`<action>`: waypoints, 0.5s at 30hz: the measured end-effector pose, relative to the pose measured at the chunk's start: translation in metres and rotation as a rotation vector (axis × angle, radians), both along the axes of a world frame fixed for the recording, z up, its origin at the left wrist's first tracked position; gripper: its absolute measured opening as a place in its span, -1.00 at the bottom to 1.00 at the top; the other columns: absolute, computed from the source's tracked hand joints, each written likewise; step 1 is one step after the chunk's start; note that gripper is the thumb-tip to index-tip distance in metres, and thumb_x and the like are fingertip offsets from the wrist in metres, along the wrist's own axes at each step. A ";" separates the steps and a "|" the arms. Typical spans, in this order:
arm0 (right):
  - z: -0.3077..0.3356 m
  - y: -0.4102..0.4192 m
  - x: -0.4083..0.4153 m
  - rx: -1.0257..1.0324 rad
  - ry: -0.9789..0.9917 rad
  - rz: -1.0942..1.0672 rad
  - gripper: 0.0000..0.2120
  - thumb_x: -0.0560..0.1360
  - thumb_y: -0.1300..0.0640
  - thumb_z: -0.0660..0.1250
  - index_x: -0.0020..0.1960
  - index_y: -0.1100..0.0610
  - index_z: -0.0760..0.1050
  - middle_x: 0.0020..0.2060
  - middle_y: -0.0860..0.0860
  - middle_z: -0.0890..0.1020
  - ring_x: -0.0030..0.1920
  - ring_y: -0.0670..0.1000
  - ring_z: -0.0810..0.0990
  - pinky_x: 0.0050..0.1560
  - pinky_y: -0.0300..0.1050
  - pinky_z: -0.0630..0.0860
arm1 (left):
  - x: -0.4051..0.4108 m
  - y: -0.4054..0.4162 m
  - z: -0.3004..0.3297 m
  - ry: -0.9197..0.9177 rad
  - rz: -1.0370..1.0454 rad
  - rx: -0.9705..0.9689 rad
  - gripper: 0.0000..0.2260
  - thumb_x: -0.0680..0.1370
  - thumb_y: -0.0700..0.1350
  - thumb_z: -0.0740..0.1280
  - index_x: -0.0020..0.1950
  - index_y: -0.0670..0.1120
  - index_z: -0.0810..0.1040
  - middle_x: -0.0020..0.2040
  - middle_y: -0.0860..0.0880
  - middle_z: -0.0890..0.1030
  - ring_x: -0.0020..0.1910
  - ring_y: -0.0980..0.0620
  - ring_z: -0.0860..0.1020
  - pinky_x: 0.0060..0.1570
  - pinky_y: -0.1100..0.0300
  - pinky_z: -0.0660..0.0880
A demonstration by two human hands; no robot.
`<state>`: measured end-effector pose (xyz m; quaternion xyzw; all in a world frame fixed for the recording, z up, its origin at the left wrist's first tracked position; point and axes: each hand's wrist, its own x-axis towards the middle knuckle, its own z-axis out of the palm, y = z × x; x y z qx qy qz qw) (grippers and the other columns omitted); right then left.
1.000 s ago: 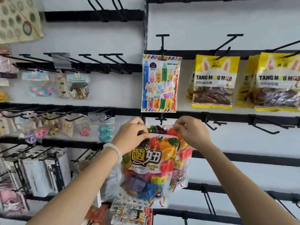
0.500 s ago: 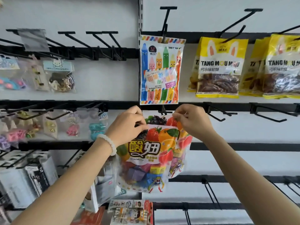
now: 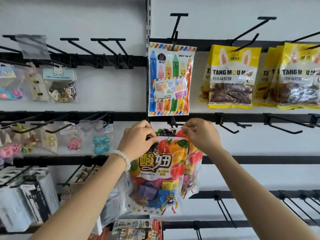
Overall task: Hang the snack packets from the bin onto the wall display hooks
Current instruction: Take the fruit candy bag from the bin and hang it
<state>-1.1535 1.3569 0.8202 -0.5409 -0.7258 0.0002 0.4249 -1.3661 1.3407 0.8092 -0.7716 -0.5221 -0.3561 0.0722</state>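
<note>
Item: glossy fruit-printed plastic snack packet (image 3: 166, 172), held up against the wall display, its top edge level with a short black metal hook (image 3: 173, 124).
Grip, left: left hand (image 3: 138, 139) at the packet's upper left corner; fingers (image 3: 152, 138) curled and pinching the top edge, which runs rightward from them.
Grip, right: right hand (image 3: 202, 134) at the upper right corner; fingers (image 3: 187, 129) bent and pinching the edge, thumb in front. The hook sits between the two sets of fingers, just above the packet's top; whether it passes through the packet cannot be told.
Body: hangs below both sets of fingers, clear lower part showing wrapped sweets.
Markings: large Chinese characters on brown, "SUANNIU" beneath, roughly legible; cartoon figures at the lower corners.
Above the fingers: white pencil-printed candy bag (image 3: 170, 78), marked "PENCIL", on a long black peg (image 3: 174, 30).
Up and right of the right fingers: yellow rabbit-eared sweet bags (image 3: 232, 75), marked "TANG MOU MOU".
Left wrist: white bead bracelet (image 3: 124, 157).
</note>
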 end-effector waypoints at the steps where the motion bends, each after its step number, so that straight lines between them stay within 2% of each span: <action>1: 0.000 0.003 0.000 0.015 -0.008 -0.007 -0.89 0.50 0.00 0.31 -0.07 -0.01 0.58 -0.13 -0.10 0.65 -0.08 -0.07 0.60 -0.17 -0.07 0.57 | 0.001 0.003 -0.001 0.004 0.013 0.005 -0.83 0.49 0.08 0.32 -0.15 0.02 0.61 -0.04 0.15 0.46 -0.04 0.16 0.41 0.10 0.02 0.38; 7: -0.004 0.023 -0.004 0.053 -0.013 -0.049 -0.85 0.50 0.03 0.29 0.00 0.03 0.59 -0.05 -0.05 0.63 -0.05 -0.02 0.59 -0.13 -0.04 0.57 | 0.004 0.024 -0.007 -0.018 0.049 0.026 -0.82 0.49 0.06 0.33 -0.11 -0.01 0.62 0.00 0.09 0.49 0.05 0.10 0.44 0.10 0.06 0.36; 15: -0.014 0.042 -0.008 0.130 0.020 -0.063 -0.86 0.50 0.09 0.30 -0.02 0.07 0.60 -0.08 -0.02 0.62 -0.07 0.00 0.58 -0.19 -0.04 0.55 | 0.001 0.043 -0.015 -0.055 0.028 0.080 -0.82 0.48 0.03 0.36 -0.13 -0.07 0.64 0.08 0.03 0.51 0.05 0.04 0.47 0.03 0.07 0.39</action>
